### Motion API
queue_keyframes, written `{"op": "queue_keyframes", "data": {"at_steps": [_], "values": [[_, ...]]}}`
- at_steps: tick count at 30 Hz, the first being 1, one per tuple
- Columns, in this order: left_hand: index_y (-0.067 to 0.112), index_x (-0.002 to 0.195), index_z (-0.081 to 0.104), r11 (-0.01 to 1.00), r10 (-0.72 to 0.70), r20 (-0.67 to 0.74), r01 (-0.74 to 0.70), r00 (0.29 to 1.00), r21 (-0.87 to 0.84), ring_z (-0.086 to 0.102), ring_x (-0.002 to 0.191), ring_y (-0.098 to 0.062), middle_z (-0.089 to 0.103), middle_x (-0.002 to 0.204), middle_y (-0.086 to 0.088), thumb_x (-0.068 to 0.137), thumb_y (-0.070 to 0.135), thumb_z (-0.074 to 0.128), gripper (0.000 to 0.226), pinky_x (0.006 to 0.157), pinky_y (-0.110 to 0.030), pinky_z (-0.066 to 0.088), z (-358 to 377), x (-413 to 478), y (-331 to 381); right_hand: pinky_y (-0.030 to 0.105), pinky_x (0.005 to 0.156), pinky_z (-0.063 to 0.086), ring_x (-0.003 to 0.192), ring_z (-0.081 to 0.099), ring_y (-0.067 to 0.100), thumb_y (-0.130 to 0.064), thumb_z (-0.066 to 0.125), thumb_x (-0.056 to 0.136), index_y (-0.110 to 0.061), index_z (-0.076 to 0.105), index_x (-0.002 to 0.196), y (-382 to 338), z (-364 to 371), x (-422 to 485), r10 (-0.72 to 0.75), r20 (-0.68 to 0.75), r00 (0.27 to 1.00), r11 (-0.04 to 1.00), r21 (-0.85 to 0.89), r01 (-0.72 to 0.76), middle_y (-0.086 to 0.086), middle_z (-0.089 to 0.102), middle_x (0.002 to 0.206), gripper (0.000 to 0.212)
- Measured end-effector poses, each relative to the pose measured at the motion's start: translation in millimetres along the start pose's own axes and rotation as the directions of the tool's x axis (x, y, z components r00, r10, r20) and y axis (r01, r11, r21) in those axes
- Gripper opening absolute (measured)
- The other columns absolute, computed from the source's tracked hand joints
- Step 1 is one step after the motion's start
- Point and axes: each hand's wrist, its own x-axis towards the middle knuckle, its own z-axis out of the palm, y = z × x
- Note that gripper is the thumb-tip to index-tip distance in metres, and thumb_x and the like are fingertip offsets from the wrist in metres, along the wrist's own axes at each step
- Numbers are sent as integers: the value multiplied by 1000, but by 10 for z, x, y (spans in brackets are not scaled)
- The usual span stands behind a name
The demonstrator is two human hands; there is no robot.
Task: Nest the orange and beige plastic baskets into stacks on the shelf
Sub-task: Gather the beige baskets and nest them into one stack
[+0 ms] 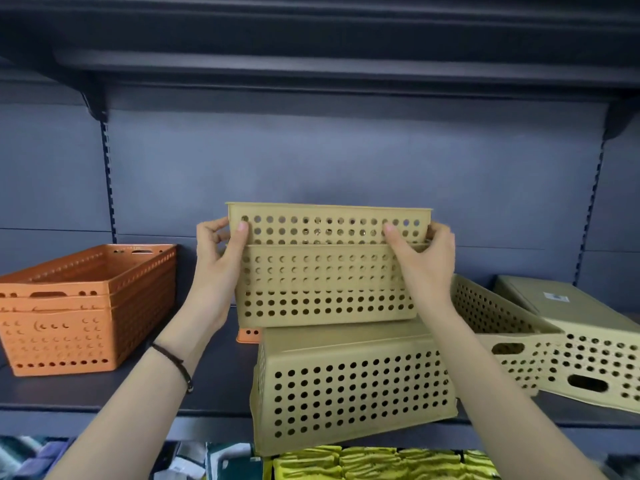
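Two nested beige baskets point(325, 285) are held up at the middle of the shelf, the inner one point(329, 225) sticking out above the outer one's rim. My left hand point(221, 251) grips their left end, thumb on the inner basket's front wall. My right hand point(420, 258) grips the right end the same way. They sit on an upside-down beige basket point(349, 386). A stack of nested orange baskets point(86, 306) stands at the left.
Right of my arm lie an upright beige basket point(502, 323) and an overturned one point(588, 344). A corner of an orange basket point(248, 335) peeks out behind the middle pile. The grey shelf point(207, 379) has a back panel and another shelf overhead. Packaged goods fill the lower shelf.
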Motion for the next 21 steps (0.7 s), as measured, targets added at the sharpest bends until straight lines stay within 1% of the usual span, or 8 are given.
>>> {"op": "queue_keyframes", "data": {"at_steps": [2, 4, 6, 8, 10, 12, 17, 21], "values": [[44, 97, 49, 997, -25, -16, 26, 1000, 74, 57, 116, -17, 45, 137, -7, 66, 71, 66, 45, 97, -49, 49, -64, -12, -52, 43, 103, 40, 112, 48, 15, -63, 67, 72, -20, 51, 113, 94, -46, -34, -1, 6, 1000, 1000, -17, 1, -5, 47, 115, 62], [41, 110, 45, 994, -38, 4, 37, 999, 107, 54, 121, -17, 39, 143, -3, 61, 71, 66, 61, 98, -50, 48, -104, -65, -94, 31, 104, 39, 114, 46, 11, -53, 68, 80, -18, 47, 121, 146, -98, -85, -15, 27, 1000, 999, 53, 13, -5, 40, 122, 58], [42, 131, 32, 994, -59, 98, 49, 993, 101, 50, 126, -13, 37, 147, 5, 62, 67, 69, 83, 97, -40, 48, -135, -114, -183, 16, 96, 39, 112, 46, 4, -46, 68, 84, -18, 38, 136, 207, -130, -154, 10, 65, 998, 989, 145, -20, -6, 36, 129, 66], [39, 143, 22, 991, -94, 207, 71, 974, 117, 52, 121, -5, 45, 142, 8, 68, 54, 77, 95, 90, -26, 48, -162, -181, -266, 17, 92, 41, 117, 47, 5, -44, 67, 85, -20, 28, 143, 301, -139, -214, 49, 118, 992, 981, 180, -70, -7, 42, 131, 73], [28, 143, 31, 978, -147, 257, 102, 955, 180, 60, 111, -3, 59, 129, 10, 71, 41, 76, 86, 87, -25, 51, -167, -237, -320, 19, 85, 43, 114, 52, 9, -46, 61, 89, -22, 36, 136, 343, -156, -253, 87, 218, 972, 990, 90, -109, -13, 52, 119, 58], [28, 128, 51, 972, -148, 260, 92, 954, 216, 66, 103, -2, 68, 117, 10, 72, 39, 73, 61, 84, -24, 54, -168, -269, -341, 23, 84, 44, 109, 55, 11, -50, 56, 90, -24, 45, 123, 329, -175, -258, 128, 292, 948, 990, 25, -141, -17, 57, 108, 44], [32, 113, 58, 981, -82, 254, 33, 964, 192, 66, 94, 7, 72, 100, 22, 86, 25, 66, 29, 65, -8, 51, -221, -319, -323, 30, 93, 49, 108, 58, 4, -46, 64, 86, -20, 50, 126, 262, -226, -329, 119, 300, 946, 988, 63, -144, -15, 61, 115, 50], [35, 107, 57, 985, -50, 228, 10, 972, 175, 65, 92, 10, 71, 94, 29, 89, 23, 61, 22, 66, -9, 51, -335, -299, -276, 17, 80, 50, 107, 58, -3, -49, 69, 76, -26, 50, 129, 171, -312, -427, 97, 355, 930, 980, 127, -151, -15, 60, 121, 60]]}}
